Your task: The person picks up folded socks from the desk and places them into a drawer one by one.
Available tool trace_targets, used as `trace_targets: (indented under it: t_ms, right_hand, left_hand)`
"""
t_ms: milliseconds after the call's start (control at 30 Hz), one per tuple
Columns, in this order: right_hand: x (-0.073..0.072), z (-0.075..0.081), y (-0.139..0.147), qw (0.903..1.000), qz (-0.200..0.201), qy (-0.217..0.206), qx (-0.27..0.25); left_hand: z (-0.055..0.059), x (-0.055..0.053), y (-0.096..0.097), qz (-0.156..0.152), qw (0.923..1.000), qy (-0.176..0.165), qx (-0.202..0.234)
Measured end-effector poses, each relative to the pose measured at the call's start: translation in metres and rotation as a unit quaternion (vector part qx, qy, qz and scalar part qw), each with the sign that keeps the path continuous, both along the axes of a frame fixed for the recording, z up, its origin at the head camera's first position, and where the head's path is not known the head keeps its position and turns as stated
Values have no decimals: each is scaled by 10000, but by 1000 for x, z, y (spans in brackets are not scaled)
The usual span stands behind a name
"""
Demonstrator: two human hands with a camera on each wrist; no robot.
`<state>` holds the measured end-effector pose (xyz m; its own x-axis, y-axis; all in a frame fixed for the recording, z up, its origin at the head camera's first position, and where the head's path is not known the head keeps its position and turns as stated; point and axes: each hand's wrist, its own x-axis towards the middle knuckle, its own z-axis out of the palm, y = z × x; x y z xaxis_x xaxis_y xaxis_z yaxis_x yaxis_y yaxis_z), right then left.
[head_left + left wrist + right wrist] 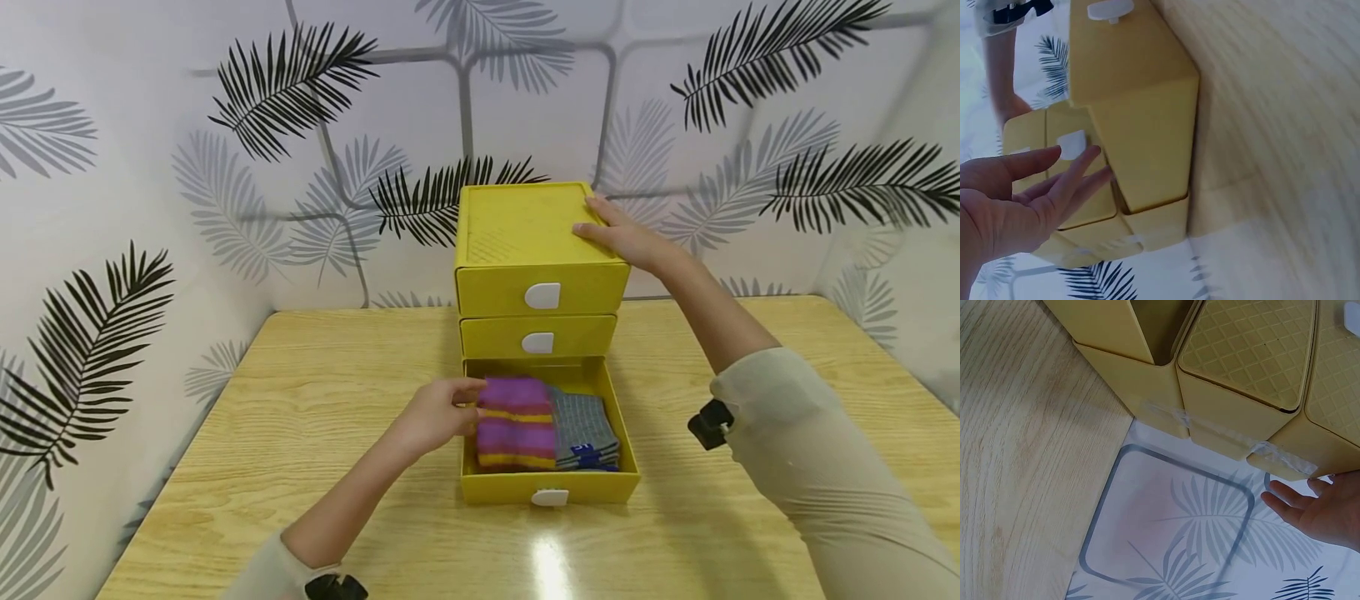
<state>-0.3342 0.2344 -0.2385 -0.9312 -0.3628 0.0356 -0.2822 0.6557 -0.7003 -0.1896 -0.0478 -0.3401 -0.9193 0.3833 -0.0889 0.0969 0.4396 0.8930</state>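
A yellow three-drawer box (536, 225) stands on the table, its bottom drawer (551, 487) pulled out. Inside that drawer, a folded purple knit piece with yellow stripes (517, 437) lies on the left, beside folded grey ribbed knitwear with blue marks (583, 425). My left hand (438, 412) is at the drawer's left rim, fingertips right by the purple piece. Its fingers look loosely extended in the left wrist view, and the drawer's wall (1147, 144) hides what lies inside. My right hand (626, 237) rests on the box's top right edge, fingers spread.
White tab handles sit on the drawer fronts, such as the top one (542, 295). Both upper drawers are closed. Clear tape (1285, 456) runs along the box's side. Behind the wooden table (337, 375) is a wall (375, 108) with a leaf pattern.
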Motion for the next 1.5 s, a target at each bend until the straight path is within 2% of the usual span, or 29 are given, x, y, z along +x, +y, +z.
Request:
trace_targets:
  t_ms: [67, 133, 200, 233, 267, 333, 367, 500, 567, 633, 700, 833, 867, 967, 1000, 1100, 1167, 1333, 1400, 1500]
  right_hand:
    - [1, 0, -1, 10000, -3, -12, -22]
    - [1, 0, -1, 10000, -8, -46, -35]
    - [2, 1, -2, 10000, -7, -74, -39]
    - [2, 1, -2, 10000, -11, -83, -39]
    - [2, 1, -2, 9999, -5, -91, -53]
    - [1, 2, -2, 10000, -12, -61, -60]
    - [1, 2, -2, 10000, -13, -53, -78]
    - [0, 0, -1, 9999, -34, -56, -115]
    - [0, 0, -1, 9999, -36, -99, -133]
    - [-1, -1, -1, 9998, -49, -124, -130]
    - [-2, -2, -1, 9999, -60, -121, -100]
    - [-1, -1, -2, 9999, -63, -118, -100]
    - [-1, -1, -2, 9999, -55, -113, -110]
    - [-1, 0, -2, 9998, -39, -124, -146]
    - [-1, 0, -2, 9998, -27, -126, -152]
    - [-1, 0, -2, 9998, -21, -116, -145]
    - [-1, -1, -1, 9999, -23, -99, -128]
    - [-1, -2, 0, 10000, -15, -18, -87]
    - [-1, -2, 0, 10000, -8, -11, -80]
    - [-2, -1, -1, 10000, -32, -39, -65]
  left_hand:
    - [5, 4, -3, -10, 9994, 292, -210]
    - [10, 13, -4, -195, 9994, 273, -72]
    - [12, 25, -2, -586, 9971, -100, 483]
    - [12, 32, 0, -799, 9925, -397, 840]
    - [11, 39, 3, -1000, 9843, -791, 1219]
    - [7, 52, 11, -1352, 9593, -1611, 1884]
    - [4, 58, 16, -1491, 9465, -1965, 2082]
    - [-14, 75, 32, -1839, 9020, -3082, 2401]
    - [-23, 79, 37, -1827, 8806, -3552, 2550]
    - [-32, 80, 41, -1627, 8576, -4002, 2790]
    - [-39, 80, 44, -1265, 8302, -4445, 3118]
    - [-48, 79, 51, -250, 7702, -5112, 3807]
    - [-50, 79, 52, -32, 7599, -5172, 3938]
    - [-55, 77, 56, 372, 7494, -5109, 4196]
    - [-57, 76, 57, 430, 7514, -5045, 4230]
    - [-60, 75, 60, 495, 7583, -4918, 4251]
    - [-60, 73, 61, 541, 7541, -4953, 4279]
    - [-58, 67, 62, 680, 7377, -5089, 4384]
    - [-58, 63, 62, 716, 7355, -5095, 4408]
    - [-57, 56, 63, 752, 7361, -5072, 4417]
